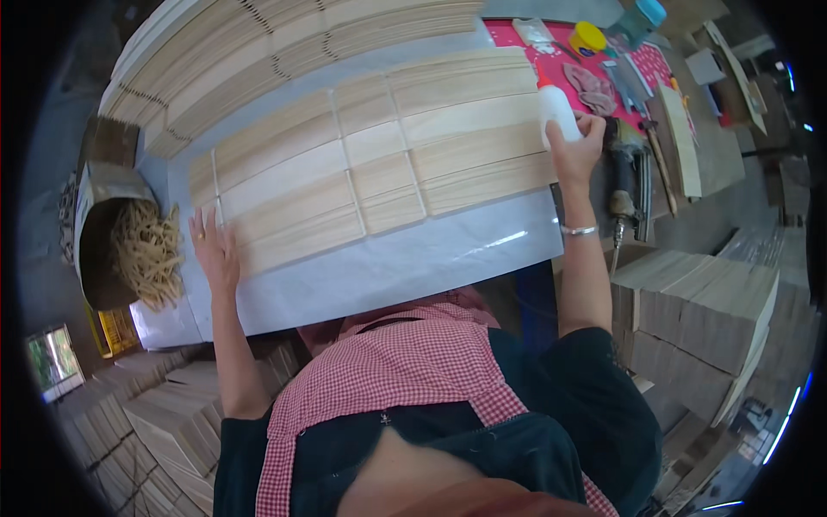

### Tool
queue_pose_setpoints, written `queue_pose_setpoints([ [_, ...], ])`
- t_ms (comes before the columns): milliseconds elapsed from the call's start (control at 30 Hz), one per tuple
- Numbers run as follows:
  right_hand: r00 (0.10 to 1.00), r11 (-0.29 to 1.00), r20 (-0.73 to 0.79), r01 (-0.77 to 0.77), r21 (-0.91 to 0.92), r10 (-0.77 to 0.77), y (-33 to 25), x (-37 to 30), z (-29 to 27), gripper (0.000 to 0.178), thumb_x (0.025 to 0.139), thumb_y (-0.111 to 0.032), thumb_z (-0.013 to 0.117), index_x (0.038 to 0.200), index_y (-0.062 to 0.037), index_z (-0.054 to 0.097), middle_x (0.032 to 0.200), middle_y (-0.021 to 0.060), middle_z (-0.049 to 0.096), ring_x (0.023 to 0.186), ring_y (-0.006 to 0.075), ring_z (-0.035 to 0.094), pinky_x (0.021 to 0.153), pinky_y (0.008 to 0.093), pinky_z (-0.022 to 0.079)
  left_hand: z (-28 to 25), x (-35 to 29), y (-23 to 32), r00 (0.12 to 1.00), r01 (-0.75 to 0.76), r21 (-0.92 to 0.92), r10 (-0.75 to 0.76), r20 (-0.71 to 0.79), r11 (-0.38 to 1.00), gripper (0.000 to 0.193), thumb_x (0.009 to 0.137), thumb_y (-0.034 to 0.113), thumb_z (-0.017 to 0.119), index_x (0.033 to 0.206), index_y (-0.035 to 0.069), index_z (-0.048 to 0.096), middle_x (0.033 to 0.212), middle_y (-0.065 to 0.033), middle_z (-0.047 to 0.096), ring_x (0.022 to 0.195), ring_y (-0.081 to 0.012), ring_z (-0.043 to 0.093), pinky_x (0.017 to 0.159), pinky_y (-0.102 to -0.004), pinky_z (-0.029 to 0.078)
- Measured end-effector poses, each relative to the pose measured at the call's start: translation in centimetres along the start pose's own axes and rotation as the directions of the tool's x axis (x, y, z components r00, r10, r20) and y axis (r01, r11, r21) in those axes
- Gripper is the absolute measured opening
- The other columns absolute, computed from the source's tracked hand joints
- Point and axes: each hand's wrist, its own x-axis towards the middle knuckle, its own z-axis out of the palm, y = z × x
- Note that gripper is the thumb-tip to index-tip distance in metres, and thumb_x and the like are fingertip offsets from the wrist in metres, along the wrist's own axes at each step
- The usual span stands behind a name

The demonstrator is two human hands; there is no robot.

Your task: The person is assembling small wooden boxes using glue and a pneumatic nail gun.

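A row of pale wooden slats [293,185] lies side by side on the white table. Three thin, whitish strips [351,185] cross the slats; I cannot tell whether they are set into grooves. My left hand [215,250] rests at the slats' near left corner, fingers stretched out and a ring on one of them. At the slats' right end, my right hand [575,148] is closed around a white squeeze bottle [558,105] with a red tip. The bottle tilts, its red tip toward the far side.
Stacked notched boards [224,65] stand along the far side. Thin wood strips [146,250] spill from a bin [95,233] at left. On the right are a pink rag [589,88], a yellow-lidded tub [587,39], a hammer [660,164] and a hose-fed tool [622,177]. Wood stacks [698,297] stand below.
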Motion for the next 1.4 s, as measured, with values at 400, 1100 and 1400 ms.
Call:
queue_pose_setpoints([
  [400,0.985,0.854,0.142,0.154,-0.496,-0.095,9.7,13.4,4.5,0.044,0.076,-0.032,0.08,0.099,-0.0052,0.053,0.095,0.0141,0.061,0.085,0.0327,0.061,0.078,0.0409,0.052,-5.0,-0.9,8.1,0.989,-0.116,0.019,0.114,0.089,0.993,0.06,0.093,0.031,0.067,0.149,0.014,0.05,0.164,-0.0118,0.033,0.152,-0.0411,0.024,0.119,-0.0513,0.026],
  [1100,0.472,0.651,0.78,0.751,-0.111,-0.412,-2.4,-6.0,-2.5,0.046,0.082,-0.028,0.074,0.121,-0.0102,0.06,0.126,0.0087,0.057,0.114,0.0344,0.054,0.099,0.0439,0.043,-2.6,-4.7,11.3,0.932,-0.247,0.107,0.205,0.3,0.963,0.069,0.09,0.04,0.064,0.151,0.013,0.046,0.168,-0.0118,0.024,0.154,-0.0427,0.014,0.12,-0.0599,0.018],
  [1400,0.355,0.622,0.871,0.78,-0.076,-0.339,-3.2,-5.8,-4.3,0.048,0.078,-0.033,0.077,0.116,-0.0075,0.06,0.119,0.012,0.057,0.105,0.0344,0.053,0.092,0.0433,0.046,-4.3,-5.9,12.3,0.919,-0.283,0.019,0.265,0.292,0.959,0.085,0.079,0.041,0.077,0.151,0.01,0.045,0.167,-0.0155,0.024,0.155,-0.0415,0.015,0.119,-0.0601,0.02],
])
